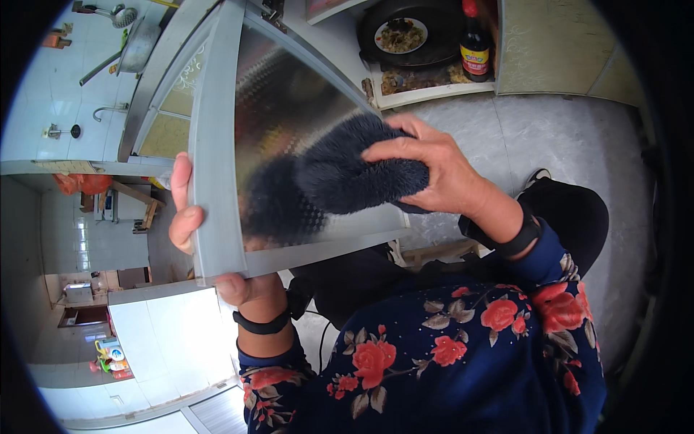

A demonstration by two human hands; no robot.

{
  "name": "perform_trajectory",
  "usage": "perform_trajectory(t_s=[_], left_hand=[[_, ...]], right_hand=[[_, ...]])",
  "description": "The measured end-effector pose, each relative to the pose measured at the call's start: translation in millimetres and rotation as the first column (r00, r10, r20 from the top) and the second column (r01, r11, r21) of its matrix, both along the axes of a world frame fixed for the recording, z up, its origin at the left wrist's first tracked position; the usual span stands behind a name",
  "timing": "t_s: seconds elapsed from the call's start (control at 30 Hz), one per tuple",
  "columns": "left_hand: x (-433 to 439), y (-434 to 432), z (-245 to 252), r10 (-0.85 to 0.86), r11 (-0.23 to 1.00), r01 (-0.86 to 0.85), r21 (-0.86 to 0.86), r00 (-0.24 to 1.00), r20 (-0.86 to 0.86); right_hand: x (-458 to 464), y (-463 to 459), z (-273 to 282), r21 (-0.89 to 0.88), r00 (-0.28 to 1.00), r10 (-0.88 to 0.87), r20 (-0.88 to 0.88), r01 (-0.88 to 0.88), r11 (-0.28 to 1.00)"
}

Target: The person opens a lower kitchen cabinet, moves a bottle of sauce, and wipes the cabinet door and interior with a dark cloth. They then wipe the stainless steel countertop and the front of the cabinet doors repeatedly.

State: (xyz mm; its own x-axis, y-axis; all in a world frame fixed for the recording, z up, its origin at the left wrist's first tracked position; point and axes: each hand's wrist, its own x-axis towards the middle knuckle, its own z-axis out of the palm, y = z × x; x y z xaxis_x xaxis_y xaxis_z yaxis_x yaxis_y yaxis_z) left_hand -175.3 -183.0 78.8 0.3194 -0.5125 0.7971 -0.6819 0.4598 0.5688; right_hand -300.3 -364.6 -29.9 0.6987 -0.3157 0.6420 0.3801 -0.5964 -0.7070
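A hinged cabinet door stands swung out in front of me, with a pale metal frame point(215, 163) and a shiny patterned panel point(282, 108). My left hand point(230, 285) grips the outer frame edge, its thumb at the lower corner and its fingers curled round the far side. In my right hand point(428, 163) is a dark fluffy cloth point(352, 168), bunched up and laid against the panel. The panel reflects the cloth. Part of my right palm is hidden behind the cloth.
The open cabinet shelf point(439, 96) holds a black pan point(447, 32), a plate of food point(401, 36) and a dark sauce bottle point(475, 51). A ladle point(124, 17) and a metal pot point(140, 49) hang at upper left. My bent knee point(574, 217) is at right.
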Motion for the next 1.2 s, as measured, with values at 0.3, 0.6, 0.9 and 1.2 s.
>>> perform_trajectory(t_s=[0.3, 0.6, 0.9, 1.2], left_hand=[[-33, -27, 3, 0.104, 0.993, -0.102, 0.061, 0.994, -0.028], [-34, -36, 4, 0.106, 0.994, -0.107, 0.017, 0.994, 0.013], [-43, -46, 6, 0.121, 0.992, -0.121, 0.035, 0.993, 0.013], [-54, -74, 7, 0.192, 0.980, -0.197, 0.035, 0.974, 0.121]], right_hand=[[-29, 31, 21, -0.229, 0.949, 0.145, 0.280, -0.080, 0.970], [-49, 23, -53, -0.367, 0.995, 0.075, 0.062, -0.047, 0.929], [-52, 6, -128, -0.431, 0.942, 0.025, -0.334, -0.176, 0.885], [-63, -30, -154, -0.220, 0.782, -0.046, -0.621, -0.118, 0.968]])
